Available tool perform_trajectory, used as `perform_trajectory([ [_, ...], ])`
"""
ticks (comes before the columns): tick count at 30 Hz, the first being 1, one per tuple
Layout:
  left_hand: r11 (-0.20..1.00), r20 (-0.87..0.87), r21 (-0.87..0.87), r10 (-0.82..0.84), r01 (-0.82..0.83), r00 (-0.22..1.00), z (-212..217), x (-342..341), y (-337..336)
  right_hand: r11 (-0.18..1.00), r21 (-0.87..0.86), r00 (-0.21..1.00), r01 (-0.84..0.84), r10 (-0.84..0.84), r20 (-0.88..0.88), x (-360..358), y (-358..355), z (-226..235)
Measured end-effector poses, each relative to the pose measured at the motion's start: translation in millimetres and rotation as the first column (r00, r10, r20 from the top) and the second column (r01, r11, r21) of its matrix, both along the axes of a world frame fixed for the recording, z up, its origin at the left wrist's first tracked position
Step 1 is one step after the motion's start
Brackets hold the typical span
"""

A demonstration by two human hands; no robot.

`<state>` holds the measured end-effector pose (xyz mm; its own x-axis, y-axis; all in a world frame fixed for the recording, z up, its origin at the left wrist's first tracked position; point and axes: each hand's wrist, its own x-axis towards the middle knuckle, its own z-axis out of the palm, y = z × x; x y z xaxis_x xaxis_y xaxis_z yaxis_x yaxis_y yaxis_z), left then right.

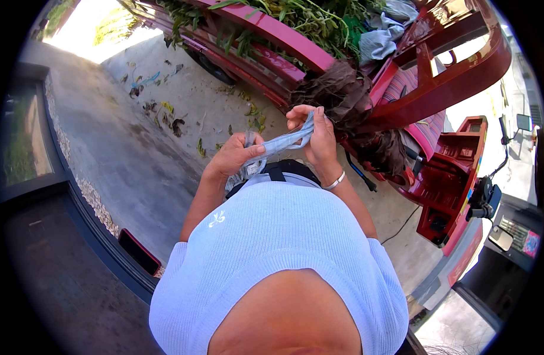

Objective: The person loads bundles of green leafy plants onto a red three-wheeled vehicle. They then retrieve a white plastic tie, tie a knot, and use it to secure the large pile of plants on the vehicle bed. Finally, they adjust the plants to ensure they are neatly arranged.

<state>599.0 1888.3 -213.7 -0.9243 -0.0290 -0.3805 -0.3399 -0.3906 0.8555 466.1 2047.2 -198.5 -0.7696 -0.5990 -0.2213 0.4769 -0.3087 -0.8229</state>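
Between my two hands, in front of my waist, stretches a pale blue, crumpled strip of soft material. My left hand pinches its lower end with thumb and fingers. My right hand is raised a little higher and closed on the other end, which loops over its fingers. Some loose, whitish, see-through material hangs below my left hand. A bracelet circles my right wrist. Whether the strip is cloth or plastic, I cannot tell.
A red cargo tricycle loaded with leafy green stalks stands just ahead and right. Dark brown crumpled material is bunched on its frame near my right hand. Fallen leaves litter the concrete floor. A phone-like dark object lies at left.
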Motion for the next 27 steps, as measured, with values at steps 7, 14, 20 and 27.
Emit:
perform_trajectory([
  [7,0.969,-0.005,0.228,0.101,-0.097,0.995,-2,3,-27,0.939,0.185,0.955,-0.291,0.297,-0.003,0,15,-14],
  [14,0.765,0.066,-0.526,-0.400,0.372,0.914,14,23,-72,0.625,0.512,0.632,-0.590,0.752,-0.189,-25,67,7],
  [20,0.787,0.035,-0.513,-0.380,0.343,0.924,26,21,-81,0.638,0.614,0.640,-0.464,0.721,-0.266,-24,113,-7],
  [27,0.968,0.094,-0.161,0.212,-0.195,0.973,10,33,-109,0.659,0.731,0.934,-0.174,0.346,-0.090,-27,239,-97],
])
